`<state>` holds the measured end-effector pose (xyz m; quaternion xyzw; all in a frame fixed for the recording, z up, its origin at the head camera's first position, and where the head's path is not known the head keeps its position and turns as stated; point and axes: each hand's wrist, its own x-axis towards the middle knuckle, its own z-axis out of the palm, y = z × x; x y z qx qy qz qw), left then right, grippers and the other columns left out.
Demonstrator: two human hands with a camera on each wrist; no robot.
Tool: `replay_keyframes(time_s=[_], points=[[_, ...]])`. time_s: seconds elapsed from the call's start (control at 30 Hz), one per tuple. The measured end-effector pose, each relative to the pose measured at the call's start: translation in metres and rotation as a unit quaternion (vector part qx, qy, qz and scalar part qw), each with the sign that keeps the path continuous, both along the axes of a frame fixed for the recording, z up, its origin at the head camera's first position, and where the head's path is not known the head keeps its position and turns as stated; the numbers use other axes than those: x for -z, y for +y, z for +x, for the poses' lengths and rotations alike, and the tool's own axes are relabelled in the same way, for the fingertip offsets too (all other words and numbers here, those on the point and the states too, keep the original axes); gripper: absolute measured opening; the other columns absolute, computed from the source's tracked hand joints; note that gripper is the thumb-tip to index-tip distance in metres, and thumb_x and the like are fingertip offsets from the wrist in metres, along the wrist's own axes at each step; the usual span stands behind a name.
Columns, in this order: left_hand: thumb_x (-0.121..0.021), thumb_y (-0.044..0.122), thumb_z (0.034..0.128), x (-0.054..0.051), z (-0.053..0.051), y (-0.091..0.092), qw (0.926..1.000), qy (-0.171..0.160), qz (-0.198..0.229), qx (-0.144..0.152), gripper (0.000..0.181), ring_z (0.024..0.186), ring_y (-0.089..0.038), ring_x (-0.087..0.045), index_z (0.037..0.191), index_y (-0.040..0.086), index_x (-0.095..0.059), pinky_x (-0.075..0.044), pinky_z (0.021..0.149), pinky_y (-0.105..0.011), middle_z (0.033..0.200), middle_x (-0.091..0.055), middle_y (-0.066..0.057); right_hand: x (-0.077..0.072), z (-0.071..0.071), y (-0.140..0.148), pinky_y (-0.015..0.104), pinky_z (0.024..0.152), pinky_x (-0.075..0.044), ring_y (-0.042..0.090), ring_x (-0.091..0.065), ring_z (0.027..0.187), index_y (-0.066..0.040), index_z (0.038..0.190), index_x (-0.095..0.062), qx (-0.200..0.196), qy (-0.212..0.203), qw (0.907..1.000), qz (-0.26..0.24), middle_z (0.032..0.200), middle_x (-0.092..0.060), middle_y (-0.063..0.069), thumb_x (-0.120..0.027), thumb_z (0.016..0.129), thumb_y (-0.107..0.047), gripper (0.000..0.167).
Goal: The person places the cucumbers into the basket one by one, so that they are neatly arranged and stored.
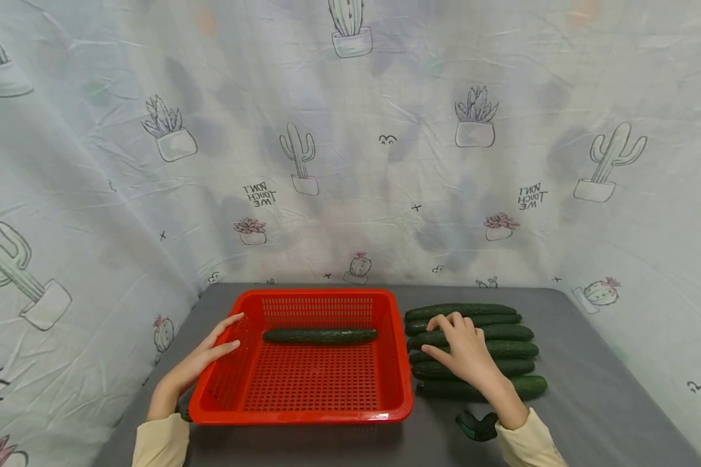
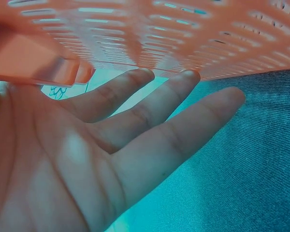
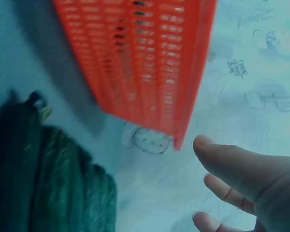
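Observation:
A red perforated plastic basket point(image 1: 315, 383) stands on the grey table with one dark green cucumber point(image 1: 320, 336) lying crosswise inside. My left hand point(image 1: 201, 353) rests over the basket's left rim; two of its digits show on the inner side. In the left wrist view, three nearly straight fingers point(image 2: 169, 135) extend outside, below the slotted wall point(image 2: 183, 29). My right hand point(image 1: 464, 350) hovers over a row of several cucumbers point(image 1: 502, 332) right of the basket, thumb and fingers apart with nothing between them. In the right wrist view, the cucumbers point(image 3: 63, 179) lie left of the hand.
The grey table point(image 1: 584, 389) borders a hanging cloth point(image 1: 350, 162) printed with potted cacti, at the back and both sides. A small black and teal object point(image 1: 478, 426) shows beside my right wrist. The basket's right wall is close to the cucumber ends.

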<state>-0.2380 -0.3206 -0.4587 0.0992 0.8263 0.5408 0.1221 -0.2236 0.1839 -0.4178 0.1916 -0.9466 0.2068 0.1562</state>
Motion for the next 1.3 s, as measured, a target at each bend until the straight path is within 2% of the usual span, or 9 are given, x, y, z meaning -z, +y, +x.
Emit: replay_keyframes(time_s=[0.27, 0.53, 0.7, 0.97, 1.1, 1.3], points=[[-0.043, 0.032, 0.0975, 0.004, -0.001, 0.002, 1.0, 0.001, 0.0, -0.005, 0.059, 0.137, -0.035, -0.009, 0.148, 0.027, -0.013, -0.028, 0.097, -0.064, 0.153, -0.003, -0.006, 0.019, 0.008, 0.029, 0.038, 0.067, -0.029, 0.019, -0.039, 0.079, -0.021, 0.102, -0.058, 0.025, -0.036, 0.999, -0.001, 0.09, -0.047, 0.003, -0.074, 0.077, -0.03, 0.03], [-0.043, 0.032, 0.0974, 0.004, -0.001, 0.002, 0.9999, 0.006, -0.007, -0.005, 0.059, 0.137, -0.037, -0.007, 0.148, 0.025, -0.014, -0.026, 0.096, -0.066, 0.154, -0.003, -0.008, 0.029, 0.018, 0.051, 0.034, 0.061, -0.028, 0.019, -0.039, 0.076, -0.02, 0.101, -0.059, 0.044, -0.073, 0.9962, 0.018, 0.093, -0.048, 0.006, -0.072, 0.078, -0.034, 0.03], [-0.043, 0.031, 0.0973, 0.004, -0.001, 0.002, 0.9999, -0.006, 0.009, -0.006, 0.059, 0.136, -0.035, -0.012, 0.148, 0.029, -0.013, -0.032, 0.097, -0.06, 0.153, -0.004, -0.006, 0.035, 0.028, 0.062, 0.033, 0.061, -0.029, 0.018, -0.041, 0.078, -0.021, 0.101, -0.059, 0.056, -0.093, 0.9939, 0.017, 0.093, -0.048, 0.005, -0.071, 0.078, -0.037, 0.03], [-0.043, 0.031, 0.0975, 0.003, -0.001, 0.001, 0.9997, -0.015, 0.017, -0.007, 0.058, 0.134, -0.036, -0.018, 0.147, 0.03, -0.013, -0.038, 0.095, -0.053, 0.153, -0.003, -0.006, 0.048, 0.033, 0.079, 0.029, 0.059, -0.027, 0.015, -0.041, 0.077, -0.024, 0.097, -0.059, 0.057, -0.087, 0.9944, 0.017, 0.09, -0.049, 0.001, -0.071, 0.078, -0.04, 0.028], [-0.043, 0.03, 0.0976, 0.002, -0.001, 0.0, 0.9996, -0.021, 0.02, -0.006, 0.057, 0.132, -0.037, -0.023, 0.147, 0.031, -0.013, -0.043, 0.092, -0.047, 0.152, -0.004, -0.006, 0.052, 0.035, 0.083, 0.031, 0.061, -0.03, 0.016, -0.042, 0.079, -0.026, 0.095, -0.059, 0.056, -0.095, 0.9937, 0.021, 0.091, -0.05, 0.0, -0.07, 0.077, -0.043, 0.027], [-0.042, 0.03, 0.0978, 0.002, -0.002, -0.001, 0.9999, -0.009, 0.008, -0.003, 0.058, 0.133, -0.037, -0.018, 0.148, 0.029, -0.013, -0.04, 0.094, -0.051, 0.153, -0.002, -0.008, 0.057, 0.035, 0.084, 0.045, 0.071, -0.033, 0.018, -0.042, 0.083, -0.029, 0.094, -0.059, 0.054, -0.109, 0.9918, 0.039, 0.093, -0.05, -0.003, -0.071, 0.074, -0.048, 0.029]])
